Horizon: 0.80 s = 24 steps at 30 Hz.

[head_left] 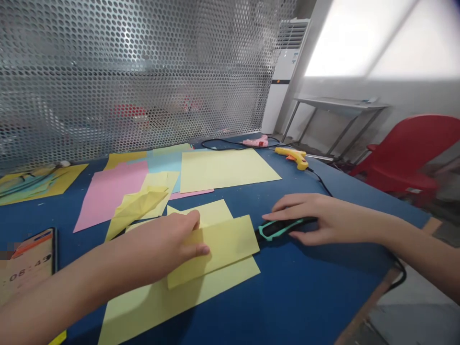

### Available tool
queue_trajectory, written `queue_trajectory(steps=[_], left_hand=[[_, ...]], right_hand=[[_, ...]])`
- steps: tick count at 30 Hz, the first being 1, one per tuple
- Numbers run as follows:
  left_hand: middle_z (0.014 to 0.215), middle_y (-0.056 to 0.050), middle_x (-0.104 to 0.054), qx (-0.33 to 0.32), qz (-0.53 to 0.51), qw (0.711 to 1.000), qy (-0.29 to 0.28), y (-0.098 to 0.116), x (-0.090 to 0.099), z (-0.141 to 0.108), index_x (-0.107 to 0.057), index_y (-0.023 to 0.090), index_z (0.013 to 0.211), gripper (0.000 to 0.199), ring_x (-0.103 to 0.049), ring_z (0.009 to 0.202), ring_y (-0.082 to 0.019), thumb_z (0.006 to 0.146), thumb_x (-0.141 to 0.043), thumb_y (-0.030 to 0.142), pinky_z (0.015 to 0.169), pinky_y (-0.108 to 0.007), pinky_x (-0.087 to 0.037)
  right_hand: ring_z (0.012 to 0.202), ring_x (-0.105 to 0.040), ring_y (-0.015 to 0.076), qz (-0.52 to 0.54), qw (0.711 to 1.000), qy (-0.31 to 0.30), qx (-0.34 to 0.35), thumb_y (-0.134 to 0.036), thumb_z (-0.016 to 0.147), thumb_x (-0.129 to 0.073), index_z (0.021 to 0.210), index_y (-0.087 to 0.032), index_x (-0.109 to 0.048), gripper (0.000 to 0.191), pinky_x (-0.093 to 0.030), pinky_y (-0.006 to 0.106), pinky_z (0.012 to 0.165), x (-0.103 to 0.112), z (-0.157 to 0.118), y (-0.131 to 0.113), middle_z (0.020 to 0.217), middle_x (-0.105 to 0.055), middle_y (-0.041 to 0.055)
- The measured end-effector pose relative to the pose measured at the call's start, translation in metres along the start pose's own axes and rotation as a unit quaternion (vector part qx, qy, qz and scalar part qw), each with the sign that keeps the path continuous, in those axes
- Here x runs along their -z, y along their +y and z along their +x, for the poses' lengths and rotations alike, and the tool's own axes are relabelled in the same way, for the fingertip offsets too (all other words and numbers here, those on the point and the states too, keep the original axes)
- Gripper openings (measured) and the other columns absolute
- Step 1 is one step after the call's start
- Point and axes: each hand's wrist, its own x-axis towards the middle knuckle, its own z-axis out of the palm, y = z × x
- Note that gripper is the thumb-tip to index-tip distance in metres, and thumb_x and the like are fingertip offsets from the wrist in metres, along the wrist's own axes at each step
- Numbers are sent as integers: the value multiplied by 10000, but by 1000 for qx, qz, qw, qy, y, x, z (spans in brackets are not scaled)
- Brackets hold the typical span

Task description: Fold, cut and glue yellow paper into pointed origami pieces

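My left hand (176, 244) is closed on a folded strip of yellow paper (226, 239), thumb on its face and fingers curled at the upper edge. The strip lies over a larger pale yellow sheet (151, 311), with another yellow piece (212, 211) behind it. On the right, my right hand (305, 218) holds a black-and-green utility knife (280, 228), low over the blue table. Its front end meets the strip's right edge. I cannot make out the blade. Creased yellow paper (142, 203) lies beyond my left forearm.
Pink paper (111, 189) and a big pale yellow sheet (226, 167) lie farther back. A yellow glue gun (293, 155) and a pink one (256, 141) trail cords near the far edge. A phone (34, 263) is at left. A red chair (413, 158) stands beyond the table (305, 292).
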Motion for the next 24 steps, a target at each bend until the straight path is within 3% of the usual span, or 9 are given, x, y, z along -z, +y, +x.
queue_trajectory(steps=[4, 6, 8, 11, 13, 16, 20, 24], left_hand=[[1133, -97, -642, -69, 29, 997, 30, 9, -9, -1, -532, 211, 1212, 444, -638, 982, -284, 896, -609, 513, 765, -356, -517], [1298, -129, -565, -115, 54, 990, 65, 15, -16, 1, -480, 215, 1341, 490, -553, 1161, -323, 916, -625, 412, 935, -432, -465], [1467, -116, -440, -159, 79, 979, 97, 19, -24, 4, -387, 301, 1452, 560, -426, 1316, -346, 936, -603, 281, 1046, -493, -373], [1628, -35, -193, -201, 109, 964, 132, 21, -35, 5, -300, 462, 1482, 694, -280, 1423, -374, 925, -549, 131, 1099, -559, -280], [1649, -39, -98, -206, 122, 960, 147, 21, -38, 5, -302, 472, 1481, 712, -257, 1425, -422, 916, -516, 97, 1075, -618, -276], [1633, -95, -164, -219, 144, 957, 129, 20, -36, 3, -400, 398, 1455, 732, -336, 1371, -458, 826, -574, 67, 1020, -625, -346], [1504, -94, -446, -265, 154, 950, 53, 20, -30, 2, -419, 317, 1447, 824, -521, 1238, -332, 695, -639, 63, 945, -421, -489], [1513, -116, -434, -266, 149, 952, 24, 23, -28, 3, -361, 253, 1486, 884, -495, 1247, -351, 668, -639, 67, 955, -457, -488]], right_hand=[[1106, -623, 201, 24, 1000, -8, 16, -237, 871, -572, 1310, -249, -633, 443, -485, 300, 958, 1, 2, 5, 1258, -637, 72], [1107, -620, 198, 23, 1000, -6, 17, -227, 869, -574, 1288, -235, -647, 425, -483, 299, 963, -1, 0, 6, 1250, -637, 79], [1093, -623, 191, 19, 1000, 1, 17, -213, 866, -572, 1276, -240, -653, 418, -487, 287, 952, -3, -3, 6, 1238, -636, 78], [1068, -629, 179, 17, 1000, 8, 17, -203, 868, -565, 1284, -258, -642, 427, -494, 271, 930, -6, -5, 6, 1229, -629, 72], [1065, -631, 181, 14, 1000, 5, 17, -206, 868, -562, 1289, -254, -640, 431, -496, 274, 928, -6, -5, 5, 1227, -628, 76], [1076, -632, 197, 3, 1000, -6, 8, -227, 874, -551, 1304, -242, -636, 438, -508, 290, 919, -5, -4, 0, 1241, -623, 91], [1076, -631, 208, -19, 1000, -14, -13, -246, 895, -518, 1338, -252, -612, 453, -525, 309, 896, -6, -10, -8, 1245, -621, 99], [1052, -637, 203, -18, 1000, -5, -18, -235, 889, -528, 1344, -279, -606, 464, -531, 300, 882, -8, -17, -10, 1231, -631, 89]])
